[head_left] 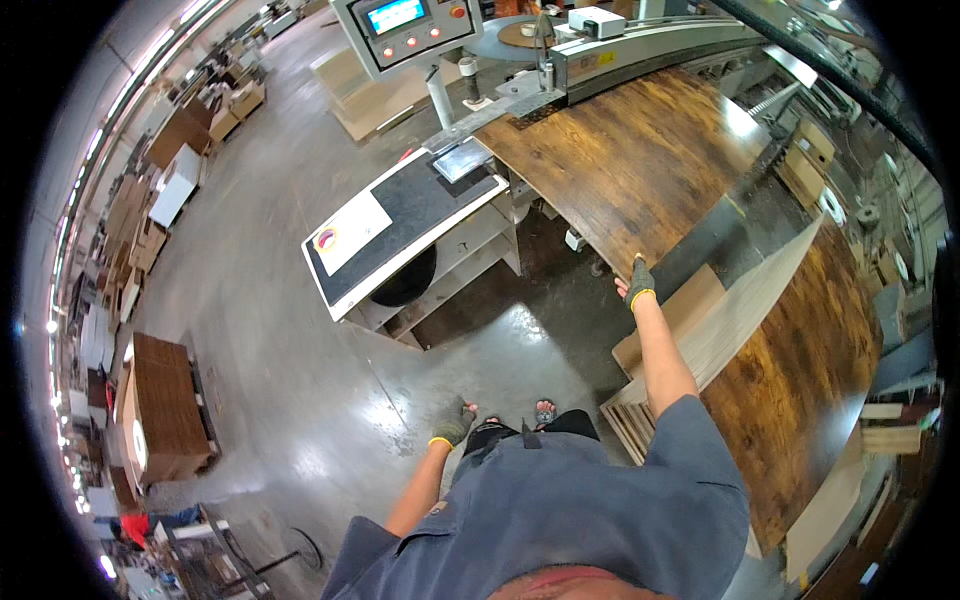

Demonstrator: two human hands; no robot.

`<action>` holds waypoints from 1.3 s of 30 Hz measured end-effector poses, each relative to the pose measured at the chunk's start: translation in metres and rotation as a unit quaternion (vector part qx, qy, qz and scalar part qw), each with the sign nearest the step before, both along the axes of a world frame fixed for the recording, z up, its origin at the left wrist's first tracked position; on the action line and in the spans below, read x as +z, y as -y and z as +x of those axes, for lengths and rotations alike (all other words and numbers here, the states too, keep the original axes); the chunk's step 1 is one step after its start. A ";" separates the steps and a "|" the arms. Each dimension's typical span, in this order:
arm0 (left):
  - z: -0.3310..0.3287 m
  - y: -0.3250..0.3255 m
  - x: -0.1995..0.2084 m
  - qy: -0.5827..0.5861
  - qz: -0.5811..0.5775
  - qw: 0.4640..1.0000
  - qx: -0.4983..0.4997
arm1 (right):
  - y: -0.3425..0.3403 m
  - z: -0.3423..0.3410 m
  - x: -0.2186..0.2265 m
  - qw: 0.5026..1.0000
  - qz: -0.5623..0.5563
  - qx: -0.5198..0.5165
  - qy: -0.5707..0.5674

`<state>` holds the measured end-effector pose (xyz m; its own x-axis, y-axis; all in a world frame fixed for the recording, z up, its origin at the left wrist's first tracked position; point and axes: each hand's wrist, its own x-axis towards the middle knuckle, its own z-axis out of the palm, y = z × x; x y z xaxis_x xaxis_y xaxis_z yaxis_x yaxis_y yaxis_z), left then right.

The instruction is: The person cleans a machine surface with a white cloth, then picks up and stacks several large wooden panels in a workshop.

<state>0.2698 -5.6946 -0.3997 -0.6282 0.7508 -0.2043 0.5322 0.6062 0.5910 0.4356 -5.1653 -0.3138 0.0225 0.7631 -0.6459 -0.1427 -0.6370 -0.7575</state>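
Note:
My right hand [637,283], in a dark fingerless glove with a yellow cuff, is closed on the near corner of a large brown wood-grain board [630,150]. The board lies flat on the machine, its far side along a long metal beam [655,55]. My left hand [455,422], gloved the same way, hangs low beside my body near my feet. Its fingers are loosely bent and nothing shows in them. To the right of my right arm is a stack of similar wood-grain boards [800,390], with a paler board slanting along its left edge.
A control panel [405,30] with lit buttons stands at the top. Left of the board is a white-edged side table [400,225] with a dark top, a white sheet and a tape roll [325,240]. A brown stack [170,405] sits far left; a person in red [135,528] is lower left.

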 end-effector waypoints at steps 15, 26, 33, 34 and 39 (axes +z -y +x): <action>-0.008 0.063 -0.113 0.120 -0.004 0.989 -0.091 | 0.388 0.204 0.045 0.642 0.539 0.209 0.504; -0.031 0.040 -0.065 0.099 0.021 0.993 -0.054 | 0.398 0.516 0.032 0.709 0.220 -0.098 0.663; 0.042 0.047 -0.064 0.048 -0.002 0.997 -0.063 | 0.402 0.769 -0.023 0.724 -0.061 -0.194 0.660; 0.053 0.060 -0.058 0.038 -0.016 0.998 -0.056 | 0.395 0.771 -0.024 0.715 -0.069 -0.160 0.677; 0.140 0.032 -0.053 0.086 -0.115 0.982 -0.125 | 0.411 0.934 -0.077 0.706 -0.073 -0.204 0.675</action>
<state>0.4102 -5.7262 -0.4531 -0.3714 0.7988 -0.4733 0.5856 0.5971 0.5483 1.3695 -5.5762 -0.3904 0.8905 0.4434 0.1021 0.4520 -0.8365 -0.3098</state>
